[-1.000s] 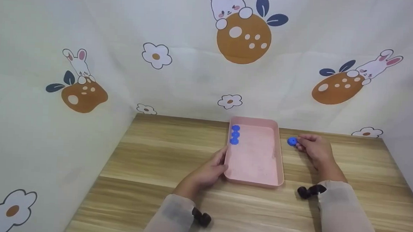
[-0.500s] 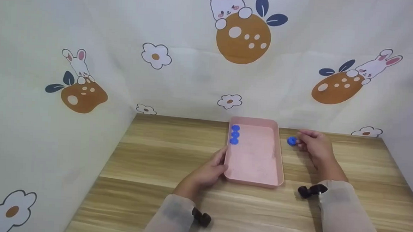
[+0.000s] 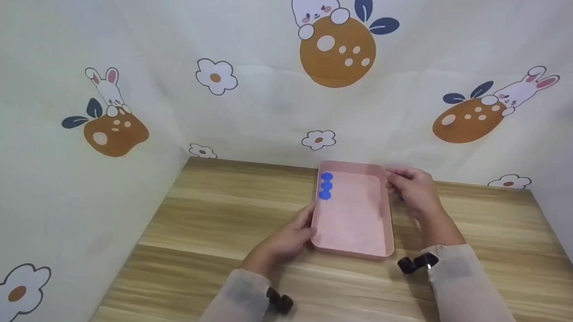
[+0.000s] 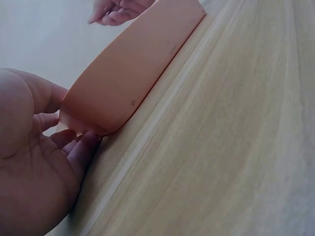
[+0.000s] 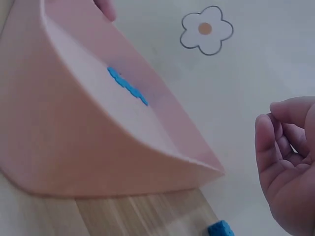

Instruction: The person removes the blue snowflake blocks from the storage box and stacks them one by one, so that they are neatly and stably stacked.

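Note:
A pink rectangular tray [image 3: 355,213] lies on the wooden table. In it, a row of blue flower-shaped pieces [image 3: 326,186] runs along the left wall at the far end. My left hand [image 3: 287,239] grips the tray's left wall, its fingers around the wall in the left wrist view. My right hand [image 3: 415,192] is raised beside the tray's far right corner. Its thumb and fingertips are brought together in the right wrist view, and whether a thin piece sits between them is hidden. Below it a blue stack [image 5: 220,228] stands on the table, mostly covered by the hand from above.
The wooden tabletop [image 3: 215,211] extends on both sides of the tray. A cloth backdrop [image 3: 265,106] printed with rabbits and flowers rises right behind the tray's far edge and at the sides. A black wrist camera [image 3: 416,262] hangs from the right sleeve.
My right hand has left the blue stack and moved left and slightly up to the tray's far right corner. The stack stays on the table. My left hand and the tray have not moved.

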`<move>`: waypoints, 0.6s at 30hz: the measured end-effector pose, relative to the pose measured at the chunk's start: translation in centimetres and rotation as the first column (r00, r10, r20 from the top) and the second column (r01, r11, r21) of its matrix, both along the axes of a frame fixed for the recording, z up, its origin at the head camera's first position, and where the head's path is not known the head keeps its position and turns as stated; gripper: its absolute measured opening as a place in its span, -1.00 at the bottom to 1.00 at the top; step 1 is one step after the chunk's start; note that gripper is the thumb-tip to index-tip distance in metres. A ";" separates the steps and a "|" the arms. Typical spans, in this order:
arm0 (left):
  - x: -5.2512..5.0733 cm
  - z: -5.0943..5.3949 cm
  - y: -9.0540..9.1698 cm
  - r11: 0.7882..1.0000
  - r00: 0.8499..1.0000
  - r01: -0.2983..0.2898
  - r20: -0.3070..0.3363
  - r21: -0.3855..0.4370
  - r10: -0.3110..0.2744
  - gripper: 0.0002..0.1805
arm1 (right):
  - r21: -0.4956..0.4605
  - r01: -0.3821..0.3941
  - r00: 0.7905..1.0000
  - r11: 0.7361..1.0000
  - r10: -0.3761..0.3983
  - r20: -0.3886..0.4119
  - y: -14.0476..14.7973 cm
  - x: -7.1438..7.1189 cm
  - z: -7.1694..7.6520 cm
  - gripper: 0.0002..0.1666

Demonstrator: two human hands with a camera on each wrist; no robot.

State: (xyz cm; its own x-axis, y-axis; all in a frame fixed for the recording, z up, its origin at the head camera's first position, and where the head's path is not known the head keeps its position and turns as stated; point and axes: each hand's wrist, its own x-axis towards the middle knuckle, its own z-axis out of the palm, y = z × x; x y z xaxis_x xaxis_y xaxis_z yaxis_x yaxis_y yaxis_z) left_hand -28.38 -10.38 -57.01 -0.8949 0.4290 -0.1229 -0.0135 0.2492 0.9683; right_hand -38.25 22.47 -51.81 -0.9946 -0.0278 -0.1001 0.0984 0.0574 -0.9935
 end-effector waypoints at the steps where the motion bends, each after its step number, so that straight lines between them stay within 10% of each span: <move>1: 0.0 0.0 0.0 1.000 1.000 0.002 0.002 0.002 -0.002 -0.23 | 0.010 -0.009 1.000 1.000 0.009 0.000 -0.4 -0.2 0.0 -0.72; 18: -0.1 -0.1 -0.1 0.999 0.999 0.032 -0.021 0.019 -0.032 -0.21 | 0.152 -0.101 0.995 0.983 0.102 0.003 -6.8 -4.4 0.2 -0.61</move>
State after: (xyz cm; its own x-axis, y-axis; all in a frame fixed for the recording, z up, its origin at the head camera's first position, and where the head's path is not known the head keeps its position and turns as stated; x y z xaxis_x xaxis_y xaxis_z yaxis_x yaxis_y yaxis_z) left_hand -28.44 -10.50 -57.10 -0.8831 0.4593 -0.0961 0.0142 0.2307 0.9729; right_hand -42.63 15.68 -51.65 -0.9878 -0.1139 -0.1059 0.0793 0.2166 -0.9730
